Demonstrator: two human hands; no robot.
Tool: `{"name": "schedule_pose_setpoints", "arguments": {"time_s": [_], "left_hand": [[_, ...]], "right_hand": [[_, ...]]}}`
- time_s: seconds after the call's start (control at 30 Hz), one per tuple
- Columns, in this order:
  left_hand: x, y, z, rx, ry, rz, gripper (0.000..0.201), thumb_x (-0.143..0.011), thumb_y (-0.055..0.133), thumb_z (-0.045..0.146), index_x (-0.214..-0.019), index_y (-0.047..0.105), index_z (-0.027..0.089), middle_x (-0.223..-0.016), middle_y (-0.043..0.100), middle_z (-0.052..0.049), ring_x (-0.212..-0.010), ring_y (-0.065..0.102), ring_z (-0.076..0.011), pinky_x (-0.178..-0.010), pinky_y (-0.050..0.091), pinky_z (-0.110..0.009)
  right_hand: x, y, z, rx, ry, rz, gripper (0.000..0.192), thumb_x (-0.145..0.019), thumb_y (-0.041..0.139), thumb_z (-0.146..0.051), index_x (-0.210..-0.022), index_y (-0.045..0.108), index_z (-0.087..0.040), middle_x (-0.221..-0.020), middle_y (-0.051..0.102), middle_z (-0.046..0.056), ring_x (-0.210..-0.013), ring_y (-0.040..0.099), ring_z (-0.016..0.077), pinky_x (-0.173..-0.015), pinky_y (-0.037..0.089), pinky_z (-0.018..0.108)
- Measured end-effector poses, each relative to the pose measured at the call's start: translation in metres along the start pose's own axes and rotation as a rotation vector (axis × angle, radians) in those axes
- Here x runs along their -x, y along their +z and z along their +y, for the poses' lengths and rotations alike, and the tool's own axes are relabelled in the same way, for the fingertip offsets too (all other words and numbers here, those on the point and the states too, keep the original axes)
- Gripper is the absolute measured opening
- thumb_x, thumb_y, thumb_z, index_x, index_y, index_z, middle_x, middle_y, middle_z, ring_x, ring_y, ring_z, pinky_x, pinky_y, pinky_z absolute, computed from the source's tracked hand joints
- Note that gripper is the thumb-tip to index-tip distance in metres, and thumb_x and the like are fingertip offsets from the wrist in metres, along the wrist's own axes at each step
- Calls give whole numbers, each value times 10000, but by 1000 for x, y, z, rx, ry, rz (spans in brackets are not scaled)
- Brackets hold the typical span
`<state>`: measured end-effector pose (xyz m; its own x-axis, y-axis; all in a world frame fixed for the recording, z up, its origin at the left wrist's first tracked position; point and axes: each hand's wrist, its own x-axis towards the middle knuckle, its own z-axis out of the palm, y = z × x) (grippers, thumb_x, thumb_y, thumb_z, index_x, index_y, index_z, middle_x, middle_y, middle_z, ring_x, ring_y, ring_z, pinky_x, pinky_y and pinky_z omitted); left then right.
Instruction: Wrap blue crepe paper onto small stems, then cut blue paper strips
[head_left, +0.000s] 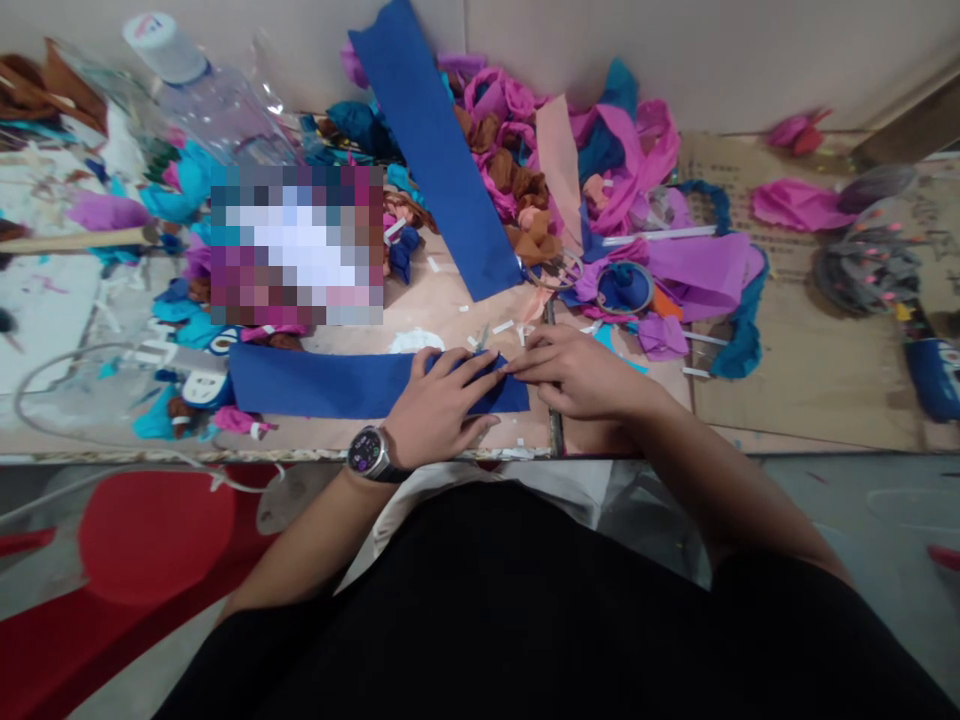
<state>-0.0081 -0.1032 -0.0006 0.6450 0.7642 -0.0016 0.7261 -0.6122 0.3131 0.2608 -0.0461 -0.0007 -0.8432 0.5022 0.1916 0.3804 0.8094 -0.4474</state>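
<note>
A long dark-blue strip [315, 382] of what looks like crepe paper or cloth lies flat along the front of the table. My left hand [442, 405], with a watch on its wrist, rests on this strip with its fingers spread. From the right, my right hand [577, 372] reaches the strip's right end, its fingers drawn together at the edge and meeting my left fingertips. Whatever is between those fingertips is mostly hidden. A second blue strip [442, 150] slants across the heap behind my hands. White scraps [502, 327] lie just beyond my fingers.
A clear bottle [217, 110] with a white cap stands at the back left. Pink, purple, brown and teal crumpled pieces [652, 140] are heaped behind. Brown cardboard [795, 350] lies at right. Scissors [206, 380], a pale cable [45, 365] and a red stool [157, 535] are left.
</note>
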Motion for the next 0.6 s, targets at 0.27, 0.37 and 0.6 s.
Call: {"name": "schedule_pose_setpoints", "arguments": {"time_s": [0.27,0.37,0.6], "left_hand": [[2,-3,0,32,-24,26,501,-976,612,477,-1409,615,227,-1614,540,-128,-1460,483,-386,-1241,224,-658],[2,-3,1,28,-25,24,488,-968,622,473,-1390,627,226,-1607,548,-126,-1463,477,-390,-1244,219,-667],[2,-1,0,34,-28,34,504,-979,605,498,-1392,609,209,-1607,547,-134,-1489,452,-387,-1249,210,-658]], "right_hand": [[1,-1,2,-28,14,-14,442,-864,588,-87,-1210,819,-235,-1221,816,51,-1187,630,302,-1014,523,509],[1,-2,1,-14,23,-33,425,-878,579,-94,-1209,819,-212,-1226,814,57,-1174,641,302,-1021,522,506],[1,-3,0,17,17,-37,396,-882,582,-111,-1186,819,-200,-1235,809,71,-1144,659,299,-1028,505,499]]}}
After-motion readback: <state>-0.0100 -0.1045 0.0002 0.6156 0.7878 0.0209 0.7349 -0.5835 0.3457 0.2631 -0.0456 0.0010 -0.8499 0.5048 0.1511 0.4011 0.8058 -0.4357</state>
